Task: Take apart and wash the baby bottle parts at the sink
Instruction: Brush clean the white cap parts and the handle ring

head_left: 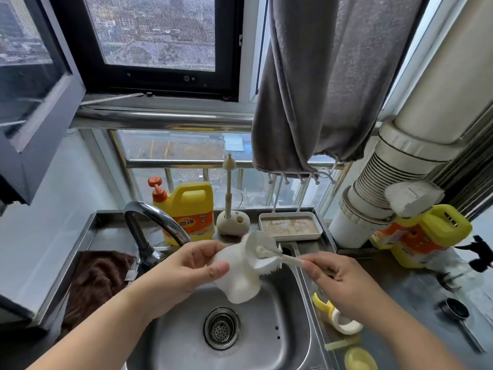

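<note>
Two bare forearms reach over the stainless steel sink [280, 343]. Above its drain, the left hand [186, 265] curls around the milky white bottle body [237, 273], while the right hand [336, 279] pinches the white bottle brush [269, 259] at the bottle's mouth. Scrubbing looks underway; the yellow-and-white collar [337, 317] right of the sink seems detached, perhaps unwashed. Room stays open below; the chrome faucet [154, 225] crowds the left.

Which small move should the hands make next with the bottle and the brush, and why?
Probably push the brush deeper into the bottle and twist. The left hand holds the bottle tilted over the sink, and the right hand pinches the handle, with the bristles only at the bottle's mouth.
</note>
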`<act>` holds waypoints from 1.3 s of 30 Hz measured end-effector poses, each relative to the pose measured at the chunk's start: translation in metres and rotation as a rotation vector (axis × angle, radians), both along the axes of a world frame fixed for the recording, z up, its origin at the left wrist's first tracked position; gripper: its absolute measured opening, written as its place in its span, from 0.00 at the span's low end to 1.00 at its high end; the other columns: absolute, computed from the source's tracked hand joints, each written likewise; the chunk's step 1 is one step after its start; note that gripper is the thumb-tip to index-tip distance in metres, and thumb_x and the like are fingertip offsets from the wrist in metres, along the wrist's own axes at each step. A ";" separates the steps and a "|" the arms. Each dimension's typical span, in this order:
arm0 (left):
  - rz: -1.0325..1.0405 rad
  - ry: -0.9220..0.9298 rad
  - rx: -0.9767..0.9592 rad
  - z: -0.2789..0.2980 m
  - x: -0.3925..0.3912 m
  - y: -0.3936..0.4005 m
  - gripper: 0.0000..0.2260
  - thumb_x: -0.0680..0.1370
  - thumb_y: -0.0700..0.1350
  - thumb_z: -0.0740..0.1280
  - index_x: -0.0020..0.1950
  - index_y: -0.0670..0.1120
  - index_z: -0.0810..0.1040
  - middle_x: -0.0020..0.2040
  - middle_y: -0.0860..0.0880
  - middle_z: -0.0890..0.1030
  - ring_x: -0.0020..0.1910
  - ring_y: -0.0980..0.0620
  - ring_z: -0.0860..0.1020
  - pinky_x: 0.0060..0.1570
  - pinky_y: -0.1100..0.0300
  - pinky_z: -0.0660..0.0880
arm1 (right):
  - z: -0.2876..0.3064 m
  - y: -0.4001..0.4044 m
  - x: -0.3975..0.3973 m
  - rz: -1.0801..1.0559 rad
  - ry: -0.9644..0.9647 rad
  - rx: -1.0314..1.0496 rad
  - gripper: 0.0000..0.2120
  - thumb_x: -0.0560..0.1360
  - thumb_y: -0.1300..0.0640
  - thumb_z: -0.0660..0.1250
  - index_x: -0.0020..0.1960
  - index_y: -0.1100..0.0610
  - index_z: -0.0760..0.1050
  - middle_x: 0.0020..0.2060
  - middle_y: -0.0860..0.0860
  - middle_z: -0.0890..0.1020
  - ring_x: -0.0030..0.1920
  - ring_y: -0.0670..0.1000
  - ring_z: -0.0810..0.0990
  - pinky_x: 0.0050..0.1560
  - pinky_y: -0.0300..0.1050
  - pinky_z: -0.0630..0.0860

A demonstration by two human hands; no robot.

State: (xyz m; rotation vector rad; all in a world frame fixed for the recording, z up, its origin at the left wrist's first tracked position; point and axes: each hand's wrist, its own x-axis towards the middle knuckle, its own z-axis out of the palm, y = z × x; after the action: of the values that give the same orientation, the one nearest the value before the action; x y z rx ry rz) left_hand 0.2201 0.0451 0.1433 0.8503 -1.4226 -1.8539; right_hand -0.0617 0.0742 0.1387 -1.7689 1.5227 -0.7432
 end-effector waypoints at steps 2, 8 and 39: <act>-0.060 -0.051 0.004 -0.002 0.002 -0.004 0.11 0.70 0.43 0.73 0.49 0.40 0.79 0.42 0.49 0.82 0.43 0.55 0.79 0.43 0.66 0.75 | 0.001 0.000 0.004 0.015 0.015 -0.020 0.09 0.72 0.44 0.63 0.47 0.41 0.80 0.36 0.32 0.80 0.38 0.35 0.78 0.39 0.28 0.69; -0.001 -0.128 -0.027 -0.008 -0.007 -0.005 0.19 0.66 0.43 0.75 0.50 0.37 0.74 0.44 0.48 0.79 0.44 0.54 0.76 0.46 0.63 0.72 | -0.006 -0.002 0.005 0.052 0.069 -0.074 0.07 0.70 0.38 0.61 0.43 0.27 0.77 0.42 0.39 0.81 0.45 0.41 0.79 0.47 0.37 0.73; 0.113 0.274 0.137 -0.011 -0.005 0.004 0.15 0.63 0.49 0.80 0.42 0.42 0.81 0.42 0.42 0.79 0.43 0.48 0.80 0.47 0.53 0.80 | 0.005 -0.001 -0.017 -0.058 -0.019 -0.039 0.10 0.70 0.38 0.63 0.46 0.37 0.80 0.34 0.39 0.82 0.32 0.41 0.78 0.33 0.30 0.70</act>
State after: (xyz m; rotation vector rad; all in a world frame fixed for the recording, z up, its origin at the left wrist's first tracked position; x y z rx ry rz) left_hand 0.2156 0.0493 0.1328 0.6945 -1.0693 -1.9133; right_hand -0.0783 0.0731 0.1441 -1.7481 1.5627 -0.8213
